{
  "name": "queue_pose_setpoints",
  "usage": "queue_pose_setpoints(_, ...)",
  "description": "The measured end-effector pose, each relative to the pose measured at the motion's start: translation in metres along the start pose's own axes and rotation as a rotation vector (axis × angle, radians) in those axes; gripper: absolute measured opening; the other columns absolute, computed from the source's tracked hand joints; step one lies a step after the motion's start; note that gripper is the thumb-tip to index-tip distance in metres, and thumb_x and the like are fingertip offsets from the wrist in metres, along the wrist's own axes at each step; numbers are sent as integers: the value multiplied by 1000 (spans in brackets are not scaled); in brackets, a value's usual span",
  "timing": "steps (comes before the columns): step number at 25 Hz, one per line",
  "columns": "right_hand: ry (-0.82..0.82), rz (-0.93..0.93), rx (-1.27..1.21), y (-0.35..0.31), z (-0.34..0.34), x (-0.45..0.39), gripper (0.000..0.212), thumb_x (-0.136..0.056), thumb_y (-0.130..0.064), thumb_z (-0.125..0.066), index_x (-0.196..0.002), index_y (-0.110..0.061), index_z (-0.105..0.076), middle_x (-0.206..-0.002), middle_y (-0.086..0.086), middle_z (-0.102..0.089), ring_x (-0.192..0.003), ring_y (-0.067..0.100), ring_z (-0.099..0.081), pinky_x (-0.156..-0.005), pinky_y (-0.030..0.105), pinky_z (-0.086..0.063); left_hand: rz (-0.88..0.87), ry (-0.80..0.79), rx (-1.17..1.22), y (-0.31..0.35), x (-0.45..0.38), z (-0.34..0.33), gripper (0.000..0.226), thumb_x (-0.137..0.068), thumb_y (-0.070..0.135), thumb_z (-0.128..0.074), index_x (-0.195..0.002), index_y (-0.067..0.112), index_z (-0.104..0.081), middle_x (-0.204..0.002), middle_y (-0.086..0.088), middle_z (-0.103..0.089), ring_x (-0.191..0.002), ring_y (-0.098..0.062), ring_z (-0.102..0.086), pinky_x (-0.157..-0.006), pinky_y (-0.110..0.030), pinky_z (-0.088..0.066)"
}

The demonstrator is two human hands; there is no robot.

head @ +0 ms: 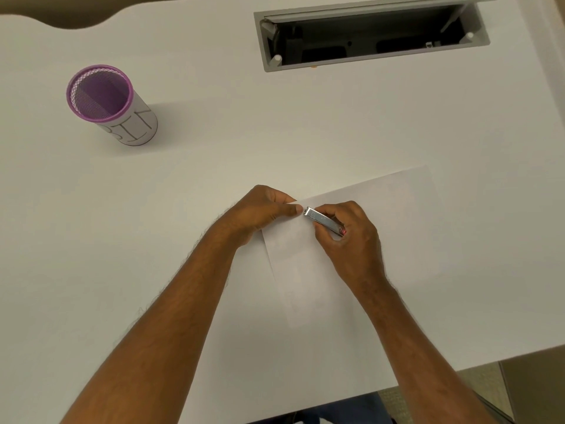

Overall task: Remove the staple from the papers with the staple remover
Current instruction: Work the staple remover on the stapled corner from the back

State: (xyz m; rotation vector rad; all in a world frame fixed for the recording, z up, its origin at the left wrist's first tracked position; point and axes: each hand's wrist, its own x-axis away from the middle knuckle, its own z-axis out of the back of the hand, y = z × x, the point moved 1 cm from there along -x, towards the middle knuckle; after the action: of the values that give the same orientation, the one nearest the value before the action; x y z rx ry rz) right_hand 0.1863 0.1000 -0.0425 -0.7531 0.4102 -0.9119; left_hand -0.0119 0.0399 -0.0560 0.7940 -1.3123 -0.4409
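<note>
A purple mesh cup [104,99] labelled "BIN" stands far left on the white desk [214,133]. Nearer the middle, the left hand [263,209] pinches the top-left corner of the papers [382,224], which lie flat on the desk. Just beside its thumb, the right hand [348,237] grips the metal staple remover [324,221], tip at that corner.
</note>
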Motion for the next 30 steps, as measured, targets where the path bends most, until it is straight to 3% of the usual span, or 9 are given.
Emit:
queue_pose_setpoints(4, 7, -6, 7, 1, -2, -1, 20, -86, -19, -79, -106, -19, -76, -100, -5, -66, -85, 10, -63, -74, 13, -50, -7, 12, -17, 0, 1, -1, 13, -87, 21, -80, -90, 9, -82, -77, 3, -79, -63, -1, -69, -57, -14, -52)
queue_pose_setpoints(7, -17, -24, 21, 4, -4, -3, 25, -86, -21, -80, -110, -13, -77, -102, 0, -69, -87, 11, -64, -78, 4, -45, -6, 30, -45, 0, 0, -2, 17, -86, 21, -80, -95, 6, -82, -86, -4, -79, -70, -7, -69, -65, -18, -54)
queue_pose_setpoints(13, -36, -33, -52, 6, -4, -3, 28, -87, -23, -79, -113, -14, -78, -101, -2, -67, -88, 10, -65, -78, 12, -52, 11, 38, -46, 1, 1, -3, 18, -86, 19, -80, -95, 3, -81, -94, -13, -79, -80, -15, -65, -78, -30, -51)
queue_pose_setpoints(17, -39, -80, -61, 6, -5, -3, 28, -87, -28, -79, -115, -20, -78, -99, -9, -64, -88, 7, -64, -76, 6, -47, 17, 36, -55, 1, 1, -3, 21, -85, 21, -81, -94, 2, -80, -86, -9, -73, -77, -16, -59, -74, -30, -47)
queue_pose_setpoints(21, -49, -132, -66, 4, -4, -3, 25, -90, -38, -75, -114, -32, -77, -96, -16, -64, -87, 4, -65, -72, 17, -52, 21, 48, -40, 1, 1, -3, 15, -87, 21, -80, -93, 7, -82, -87, -6, -77, -76, -13, -63, -72, -25, -50)
queue_pose_setpoints(25, -93, -278, -120, 3, -1, -11, 28, -87, -55, -71, -107, -36, -76, -101, -20, -74, -96, 1, -69, -83, 35, -59, 10, 25, -37, 1, 2, -1, 16, -88, 20, -79, -96, 6, -82, -98, -12, -81, -79, -14, -69, -74, -26, -55)
queue_pose_setpoints(30, -145, -382, -235, 2, 1, -16, 31, -85, -60, -70, -102, -36, -78, -93, -23, -77, -80, 4, -70, -82, 39, -61, -14, 6, -34, 2, 1, -1, 8, -88, 19, -79, -89, 11, -82, -81, 2, -78, -69, -4, -67, -65, -17, -51)
